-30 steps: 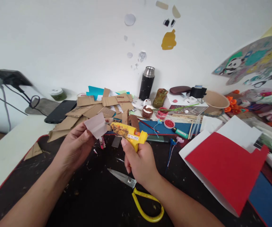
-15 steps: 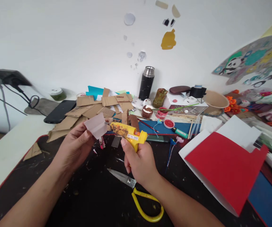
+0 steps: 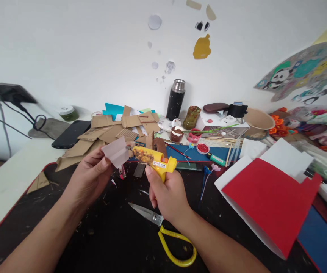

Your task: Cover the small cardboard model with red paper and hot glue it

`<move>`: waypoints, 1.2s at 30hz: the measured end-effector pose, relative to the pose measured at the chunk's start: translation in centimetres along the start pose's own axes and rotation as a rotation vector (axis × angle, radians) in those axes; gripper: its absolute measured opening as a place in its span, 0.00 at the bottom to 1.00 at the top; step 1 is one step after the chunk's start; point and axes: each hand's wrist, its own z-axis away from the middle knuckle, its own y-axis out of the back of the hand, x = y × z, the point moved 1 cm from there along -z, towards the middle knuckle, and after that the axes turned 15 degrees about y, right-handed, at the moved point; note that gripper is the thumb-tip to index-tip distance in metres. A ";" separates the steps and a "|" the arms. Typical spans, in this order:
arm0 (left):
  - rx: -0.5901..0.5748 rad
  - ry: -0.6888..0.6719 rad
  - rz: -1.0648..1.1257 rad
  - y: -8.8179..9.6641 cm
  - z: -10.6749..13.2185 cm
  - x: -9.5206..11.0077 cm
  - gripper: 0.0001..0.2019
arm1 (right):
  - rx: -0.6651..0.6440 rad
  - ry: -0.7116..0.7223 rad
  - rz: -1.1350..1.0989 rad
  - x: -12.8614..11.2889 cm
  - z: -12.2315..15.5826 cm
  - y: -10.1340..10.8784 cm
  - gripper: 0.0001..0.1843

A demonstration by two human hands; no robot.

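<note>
- The white counter (image 3: 8, 185) is carrying everything, with a black mat (image 3: 103, 235) spreading across its near part.
- The red sheet (image 3: 268, 204) is lying to the right of both hands, well apart from them, with white paper showing beneath it.
- The heap of cut cardboard pieces (image 3: 106, 132) is sitting beyond the left hand, toward the wall.
- The yellow-handled scissors (image 3: 155, 218) are resting on the mat below the hands, their blades pointing to the upper left (the right forearm is passing close beside the handle).
- The right hand (image 3: 170, 193) is closing firmly round the grip of the glue gun, its thumb lying high on the near side; whether a finger is pressing the trigger, I cannot tell.
- The left hand (image 3: 91, 172) is pinching almost shut, thumb in front and fingers mostly hidden behind the folded card.
- The yellow hot-glue gun (image 3: 152, 157) is hanging above the mat, its long axis running roughly left to right and its nozzle pointing left.
- The folded pale card (image 3: 116, 151) is standing tilted in the left hand, straight ahead of the nozzle and just beside it; whether tip and edge are touching is too small to tell.
</note>
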 end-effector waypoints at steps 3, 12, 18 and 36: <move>0.013 0.015 -0.001 0.1 0.0 -0.1 0.25 | 0.003 -0.007 0.007 0.0 0.0 0.0 0.40; 0.050 0.035 -0.014 0.4 -0.1 -0.3 0.26 | 0.004 -0.025 0.004 -0.1 -0.1 -0.1 0.40; 0.069 0.040 -0.001 0.9 -0.1 -0.6 0.27 | 0.010 -0.009 -0.009 -0.3 -0.2 0.0 0.39; 0.017 0.023 -0.031 0.3 -0.1 -0.5 0.27 | 0.011 -0.018 -0.054 -0.2 -0.2 -0.1 0.40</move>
